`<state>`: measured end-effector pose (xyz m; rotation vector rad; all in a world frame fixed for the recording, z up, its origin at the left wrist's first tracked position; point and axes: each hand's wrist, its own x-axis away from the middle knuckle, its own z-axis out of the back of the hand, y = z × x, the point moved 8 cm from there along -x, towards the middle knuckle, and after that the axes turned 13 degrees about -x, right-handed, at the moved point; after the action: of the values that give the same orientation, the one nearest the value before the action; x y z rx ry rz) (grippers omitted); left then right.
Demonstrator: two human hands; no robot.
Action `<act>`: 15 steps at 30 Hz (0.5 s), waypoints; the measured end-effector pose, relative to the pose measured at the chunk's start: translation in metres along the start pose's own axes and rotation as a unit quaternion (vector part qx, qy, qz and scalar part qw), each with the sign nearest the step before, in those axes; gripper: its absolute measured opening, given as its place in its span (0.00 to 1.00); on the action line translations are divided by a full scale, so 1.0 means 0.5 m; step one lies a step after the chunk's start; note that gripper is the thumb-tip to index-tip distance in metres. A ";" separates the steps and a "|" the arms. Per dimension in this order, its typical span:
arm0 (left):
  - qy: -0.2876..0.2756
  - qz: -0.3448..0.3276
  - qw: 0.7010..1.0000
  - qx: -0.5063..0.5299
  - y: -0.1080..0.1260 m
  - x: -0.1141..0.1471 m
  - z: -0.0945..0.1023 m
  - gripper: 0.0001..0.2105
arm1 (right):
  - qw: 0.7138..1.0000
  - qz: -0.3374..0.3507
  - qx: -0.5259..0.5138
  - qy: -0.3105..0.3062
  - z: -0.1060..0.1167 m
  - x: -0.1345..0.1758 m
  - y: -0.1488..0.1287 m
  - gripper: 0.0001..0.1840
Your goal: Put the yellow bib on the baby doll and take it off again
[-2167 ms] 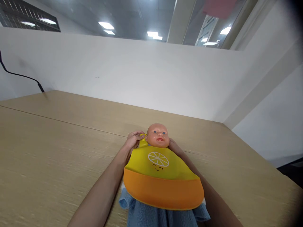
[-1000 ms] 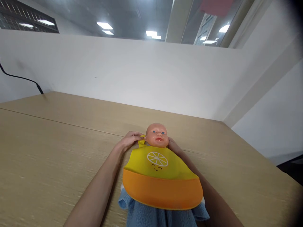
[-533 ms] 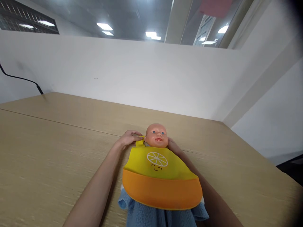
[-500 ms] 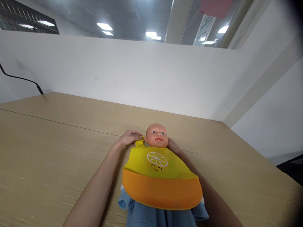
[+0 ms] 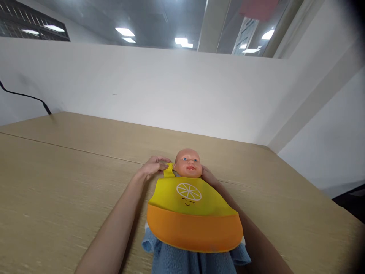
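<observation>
A baby doll (image 5: 187,161) in blue fleece clothes (image 5: 176,262) lies face up on the wooden table. Over its chest spreads a yellow bib (image 5: 168,196) with a white citrus slice, a smiling face and an orange catch pocket (image 5: 195,232). My left hand (image 5: 155,166), beside the doll's head, pinches the bib's yellow neck strap (image 5: 169,170) between thumb and fingers. On the other side, my right hand (image 5: 207,176) reaches behind the doll's neck; its fingers are hidden by the head.
The wooden tabletop (image 5: 71,182) has a seam running across it and meets a white wall (image 5: 171,87) at the back. A black cable (image 5: 25,94) rises at the far left. Something dark (image 5: 352,201) stands at the right edge.
My left hand has shifted slightly left, and more of the yellow strap shows beside the doll's head. The right hand looks about the same.
</observation>
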<state>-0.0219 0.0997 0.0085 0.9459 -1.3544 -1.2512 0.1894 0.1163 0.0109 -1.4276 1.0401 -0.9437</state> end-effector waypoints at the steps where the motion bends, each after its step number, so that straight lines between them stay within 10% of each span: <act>1: 0.000 0.000 1.000 0.000 -0.002 -0.001 0.001 0.18 | 1.000 0.000 -0.004 -0.002 0.000 -0.001 0.002 0.18; 15: 0.088 -0.030 0.996 0.012 0.005 0.006 -0.003 0.13 | 0.997 0.016 0.075 -0.012 -0.009 0.004 -0.016 0.19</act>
<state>-0.0209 0.0966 0.0113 1.0942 -1.2142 -1.1691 0.1867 0.1135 0.0193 -1.2921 0.9519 -0.9577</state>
